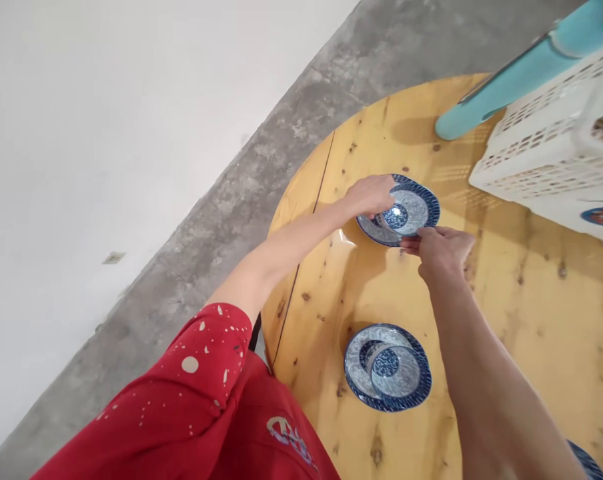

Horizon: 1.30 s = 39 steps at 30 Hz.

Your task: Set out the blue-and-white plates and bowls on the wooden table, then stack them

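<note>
A blue-and-white patterned plate (434,203) rests on the far part of the round wooden table, with a small pale bowl (415,208) in it. Over the plate's left side, my left hand (372,195) is closed, its curled fingers at the bowl's edge; part of its grip is hidden. My right hand (442,248) pinches the plate's near right rim, with fingers beneath it. Nearer to me sits a matching plate (354,370) with a second bowl (401,373) set off-centre in it. Both hands are away from this nearer set.
A white perforated plastic basket (541,157) stands at the table's right, beside a turquoise tube-like object (511,80). Part of another blue patterned dish (584,460) shows at the lower right, behind my right arm. Past the wooden table (521,320) lie grey floor and a white wall.
</note>
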### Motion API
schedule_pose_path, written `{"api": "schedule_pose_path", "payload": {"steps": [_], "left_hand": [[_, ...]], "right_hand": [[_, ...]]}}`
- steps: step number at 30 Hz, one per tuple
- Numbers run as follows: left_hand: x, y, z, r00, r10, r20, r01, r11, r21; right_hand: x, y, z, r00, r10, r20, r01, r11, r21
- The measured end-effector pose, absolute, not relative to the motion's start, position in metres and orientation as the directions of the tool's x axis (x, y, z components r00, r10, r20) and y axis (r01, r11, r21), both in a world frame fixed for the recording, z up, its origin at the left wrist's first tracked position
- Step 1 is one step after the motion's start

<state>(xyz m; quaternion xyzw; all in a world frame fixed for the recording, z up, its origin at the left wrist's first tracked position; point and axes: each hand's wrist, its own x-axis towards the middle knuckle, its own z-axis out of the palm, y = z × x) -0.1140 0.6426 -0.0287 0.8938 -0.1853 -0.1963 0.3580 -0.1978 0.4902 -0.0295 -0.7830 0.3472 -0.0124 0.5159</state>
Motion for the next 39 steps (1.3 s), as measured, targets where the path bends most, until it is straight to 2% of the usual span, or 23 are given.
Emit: {"api": "schedule_pose_path", "payload": {"steps": [10, 17, 25, 30, 36, 39], "left_hand": [[-0.099, 0.642, -0.035, 0.847, -0.469, -0.248, -0.162, -0.674, 0.721], [-0.094, 0.641, -0.035, 0.838, -0.473, -0.271, -0.107, -0.630, 0.769], [-0.089, 0.642, -0.033, 0.804, -0.539, -0.250, -0.209, -0.651, 0.729], [-0.085, 0.640, -0.040, 0.806, -0.549, -0.222, -0.220, -0.625, 0.749], [-0.083, 0.647, -0.044, 0.882, -0.443, -0.161, -0.183, -0.636, 0.750], [-0.082, 0.658, -0.047, 0.932, -0.349, -0.102, -0.123, -0.567, 0.815]], "right_hand": [[-0.183, 0.493, -0.036, 0.732, -0.576, -0.365, -0.572, -0.228, -0.788], [-0.184, 0.494, -0.034, 0.734, -0.582, -0.350, -0.566, -0.238, -0.790], [-0.187, 0.500, -0.028, 0.715, -0.608, -0.346, -0.576, -0.231, -0.784], [-0.188, 0.497, -0.031, 0.746, -0.580, -0.327, -0.545, -0.249, -0.800], [-0.191, 0.493, -0.032, 0.742, -0.587, -0.324, -0.556, -0.269, -0.786], [-0.198, 0.487, -0.031, 0.741, -0.596, -0.310, -0.557, -0.287, -0.779]]}}
